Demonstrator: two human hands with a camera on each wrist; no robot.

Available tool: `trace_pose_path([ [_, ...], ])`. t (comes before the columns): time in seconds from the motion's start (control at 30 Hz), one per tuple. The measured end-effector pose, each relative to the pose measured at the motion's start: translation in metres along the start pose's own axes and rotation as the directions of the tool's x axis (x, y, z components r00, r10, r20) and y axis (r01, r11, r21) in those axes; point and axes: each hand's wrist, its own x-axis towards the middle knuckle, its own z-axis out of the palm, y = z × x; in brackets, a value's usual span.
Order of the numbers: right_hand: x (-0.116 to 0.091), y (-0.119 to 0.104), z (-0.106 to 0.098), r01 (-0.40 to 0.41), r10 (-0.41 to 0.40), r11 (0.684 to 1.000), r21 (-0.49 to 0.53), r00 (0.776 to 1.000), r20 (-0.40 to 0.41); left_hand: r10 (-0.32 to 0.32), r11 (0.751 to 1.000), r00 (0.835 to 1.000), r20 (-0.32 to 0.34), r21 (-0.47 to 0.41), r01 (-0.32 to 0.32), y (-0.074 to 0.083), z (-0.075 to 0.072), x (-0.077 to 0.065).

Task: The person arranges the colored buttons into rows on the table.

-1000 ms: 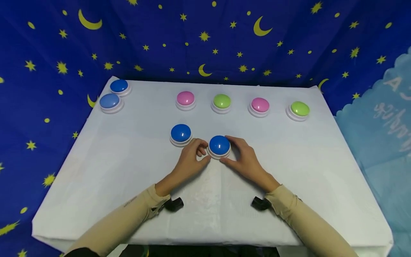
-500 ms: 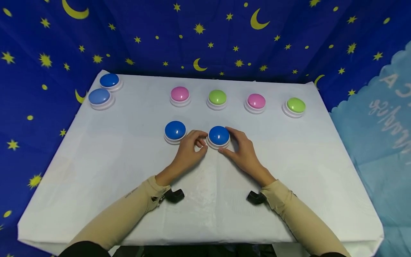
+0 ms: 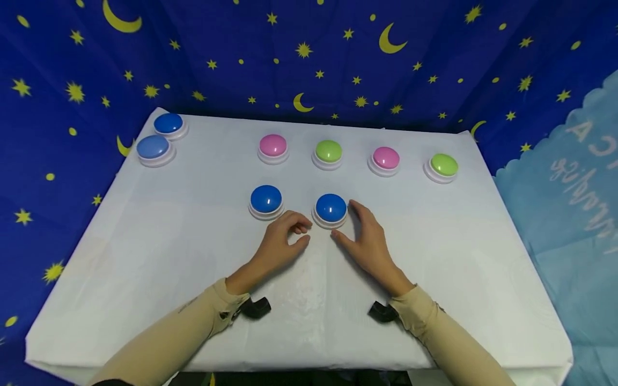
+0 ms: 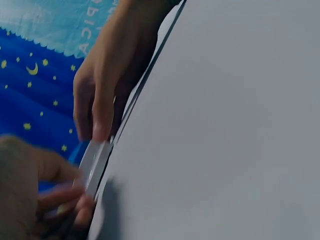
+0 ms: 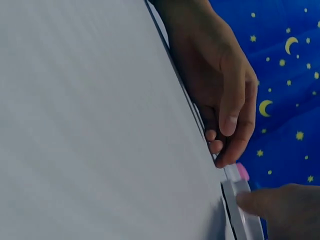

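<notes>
A blue push button (image 3: 330, 208) with a white round base sits on the white table between my two hands. My right hand (image 3: 370, 244) curves loosely around its right side, thumb at the front of the base, a small gap beside the index finger. In the right wrist view that thumb (image 5: 255, 201) overlaps the white base (image 5: 242, 210). To the left of the button, my left hand (image 3: 280, 238) rests with fingers loosely bent, holding nothing. A second blue push button (image 3: 266, 199) stands just behind the left hand's knuckles.
Behind them stands a row: pink button (image 3: 273, 146), green button (image 3: 329, 151), pink button (image 3: 385, 158), green button (image 3: 443, 165). Two more blue buttons, one darker (image 3: 168, 123) and one lighter (image 3: 153, 147), sit at the back left corner. A starry blue curtain (image 3: 217, 32) hangs behind the table (image 3: 458, 257).
Both hands have drawn slightly back from the middle blue button, and the fingers that were at its sides have loosened. The head view has shifted a little; the buttons stay in their places.
</notes>
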Motion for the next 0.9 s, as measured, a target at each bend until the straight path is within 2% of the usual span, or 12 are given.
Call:
trace_pose_path([
  [0.1,-0.012,-0.008,0.0,-0.025,0.025,1.0,-0.004,0.998,-0.05,0.023,0.998,0.997,0.074,-0.052,-0.019,0.001,-0.012,-0.012],
  [0.2,-0.023,-0.016,0.001,-0.017,0.022,0.999,0.038,0.993,-0.114,0.048,0.994,0.988,0.148,-0.102,-0.033,0.0,-0.026,-0.026],
  [0.3,-0.033,-0.023,0.006,0.042,-0.027,0.995,0.093,0.988,-0.149,0.078,0.99,0.978,0.195,-0.134,-0.052,-0.003,-0.042,-0.042],
  [0.4,-0.039,-0.031,0.016,0.119,-0.101,0.98,0.157,0.988,-0.117,0.094,0.985,0.974,0.204,-0.162,-0.061,-0.004,-0.057,-0.057],
  [0.53,-0.04,-0.044,0.032,0.185,-0.182,0.956,0.229,0.983,-0.034,0.077,0.982,0.98,0.185,-0.183,-0.043,-0.008,-0.075,-0.071],
  [0.7,-0.033,-0.058,0.054,0.246,-0.258,0.937,0.249,0.966,0.014,0.042,0.988,0.989,0.141,-0.15,-0.021,-0.016,-0.092,-0.075],
  [0.9,-0.012,-0.084,0.088,0.302,-0.322,0.925,0.231,0.945,0.053,-0.026,0.994,0.999,0.023,-0.105,0.028,-0.032,-0.122,-0.076],
])
